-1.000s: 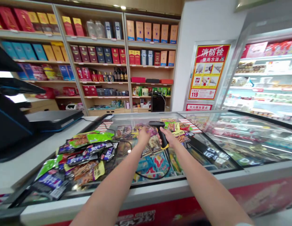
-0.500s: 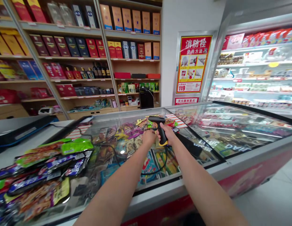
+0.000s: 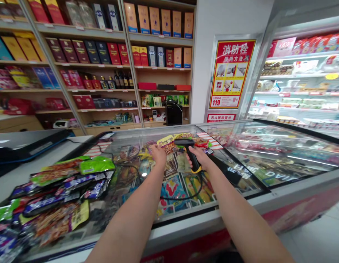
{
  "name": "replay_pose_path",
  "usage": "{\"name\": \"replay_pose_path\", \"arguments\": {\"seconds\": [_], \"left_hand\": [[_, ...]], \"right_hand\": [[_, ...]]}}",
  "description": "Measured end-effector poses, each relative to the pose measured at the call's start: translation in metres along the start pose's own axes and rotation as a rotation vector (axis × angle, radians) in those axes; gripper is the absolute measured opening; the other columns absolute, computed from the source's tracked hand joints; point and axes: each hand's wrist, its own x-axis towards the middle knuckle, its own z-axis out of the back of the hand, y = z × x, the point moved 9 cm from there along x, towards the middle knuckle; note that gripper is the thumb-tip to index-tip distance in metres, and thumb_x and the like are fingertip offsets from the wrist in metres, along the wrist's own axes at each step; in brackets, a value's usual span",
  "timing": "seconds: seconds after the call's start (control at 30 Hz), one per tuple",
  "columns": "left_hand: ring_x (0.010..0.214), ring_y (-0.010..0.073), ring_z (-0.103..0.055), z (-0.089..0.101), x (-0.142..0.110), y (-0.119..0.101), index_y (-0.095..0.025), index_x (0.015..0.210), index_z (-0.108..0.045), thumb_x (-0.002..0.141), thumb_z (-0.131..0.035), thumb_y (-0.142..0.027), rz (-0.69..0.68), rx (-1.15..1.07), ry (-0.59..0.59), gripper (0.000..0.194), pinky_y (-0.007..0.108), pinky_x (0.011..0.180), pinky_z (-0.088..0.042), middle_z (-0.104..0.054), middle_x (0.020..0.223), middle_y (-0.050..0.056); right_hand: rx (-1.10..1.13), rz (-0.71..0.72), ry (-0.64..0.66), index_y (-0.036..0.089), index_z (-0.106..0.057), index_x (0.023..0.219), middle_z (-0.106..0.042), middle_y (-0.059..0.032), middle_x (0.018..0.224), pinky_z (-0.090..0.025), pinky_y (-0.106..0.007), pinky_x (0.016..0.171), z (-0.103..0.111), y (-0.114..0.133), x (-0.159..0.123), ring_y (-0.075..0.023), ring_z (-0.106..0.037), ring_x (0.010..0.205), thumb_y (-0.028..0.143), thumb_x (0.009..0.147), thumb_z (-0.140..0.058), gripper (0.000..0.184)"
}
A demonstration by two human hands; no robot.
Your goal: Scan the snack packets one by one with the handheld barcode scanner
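Note:
My right hand (image 3: pixel 199 157) grips a black and yellow barcode scanner (image 3: pixel 189 150) by its handle, its head pointing left above the glass lid of a chest freezer (image 3: pixel 235 160). The scanner's black cable (image 3: pixel 183 197) loops down over the glass. My left hand (image 3: pixel 158 153) holds a small yellow and brown snack packet (image 3: pixel 167 143) just in front of the scanner head. Both arms reach forward over the freezer's near edge.
A heap of snack packets (image 3: pixel 57 193) in green, purple and orange lies on the lid at the left. A black till unit (image 3: pixel 27 144) sits on the white counter beyond. Shelves of boxed goods (image 3: pixel 103 58) line the back wall; an open chiller (image 3: pixel 303 80) stands at right.
My left hand has moved left and lifted a snack packet up to the scanner head. The view has swung slightly back to the left; the scanner stays in my right hand.

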Motion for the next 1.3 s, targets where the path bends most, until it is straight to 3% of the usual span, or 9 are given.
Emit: {"name": "replay_pose_path", "arguments": {"seconds": [0.13, 0.33, 0.77, 1.0, 1.13, 1.3], "left_hand": [[0.087, 0.0195, -0.061, 0.007, 0.002, 0.001, -0.02, 0.087, -0.049, 0.089, -0.044, -0.018, 0.022, -0.015, -0.042, 0.006, 0.031, 0.081, -0.043, -0.062, 0.087, 0.007], [0.088, 0.0208, -0.061, 0.016, 0.0, 0.001, -0.02, 0.086, -0.049, 0.09, -0.04, -0.019, 0.04, -0.03, -0.114, 0.01, 0.032, 0.082, -0.044, -0.062, 0.089, 0.008], [0.085, 0.0213, -0.061, 0.017, 0.004, 0.006, -0.02, 0.089, -0.049, 0.087, -0.039, -0.019, -0.004, -0.062, -0.149, 0.01, 0.034, 0.082, -0.046, -0.062, 0.085, 0.007], [0.082, 0.018, -0.061, 0.018, 0.004, 0.01, -0.021, 0.082, -0.047, 0.087, -0.043, -0.018, 0.063, -0.103, -0.145, 0.007, 0.03, 0.079, -0.045, -0.06, 0.082, 0.004], [0.081, 0.0176, -0.061, 0.037, 0.013, 0.01, -0.021, 0.081, -0.047, 0.087, -0.044, -0.018, 0.054, -0.108, -0.141, 0.007, 0.03, 0.078, -0.045, -0.06, 0.08, 0.004], [0.085, 0.0196, -0.062, 0.099, 0.036, 0.006, -0.02, 0.083, -0.049, 0.087, -0.045, -0.018, 0.013, -0.015, -0.204, 0.006, 0.031, 0.08, -0.045, -0.063, 0.084, 0.007]], "right_hand": [[-0.114, -0.024, 0.026, 0.02, -0.049, 0.089, -0.055, 0.0058, 0.053, -0.043, -0.02, 0.034, -0.001, -0.007, -0.001, -0.0091, -0.049, 0.037, 0.051, 0.076, -0.064, 0.036], [-0.175, -0.032, -0.004, 0.022, -0.043, 0.084, -0.055, 0.0063, 0.053, -0.043, -0.02, 0.035, 0.0, -0.009, -0.003, -0.0091, -0.049, 0.037, 0.051, 0.076, -0.064, 0.037], [-0.192, -0.053, -0.005, 0.021, -0.041, 0.075, -0.054, 0.0057, 0.052, -0.044, -0.021, 0.035, -0.004, -0.009, -0.005, -0.0083, -0.048, 0.036, 0.052, 0.074, -0.064, 0.039], [-0.121, -0.069, 0.01, 0.021, -0.045, 0.081, -0.055, 0.0055, 0.053, -0.042, -0.02, 0.034, -0.006, -0.018, -0.002, -0.0087, -0.049, 0.037, 0.052, 0.076, -0.064, 0.037], [-0.062, -0.075, 0.056, 0.02, -0.045, 0.081, -0.055, 0.0054, 0.053, -0.041, -0.021, 0.033, -0.026, -0.022, 0.005, -0.0089, -0.049, 0.037, 0.053, 0.076, -0.065, 0.039], [-0.039, -0.084, 0.185, 0.02, -0.045, 0.078, -0.056, 0.0048, 0.053, -0.041, -0.021, 0.034, -0.085, -0.019, 0.017, -0.0093, -0.049, 0.037, 0.054, 0.076, -0.065, 0.039]]}}
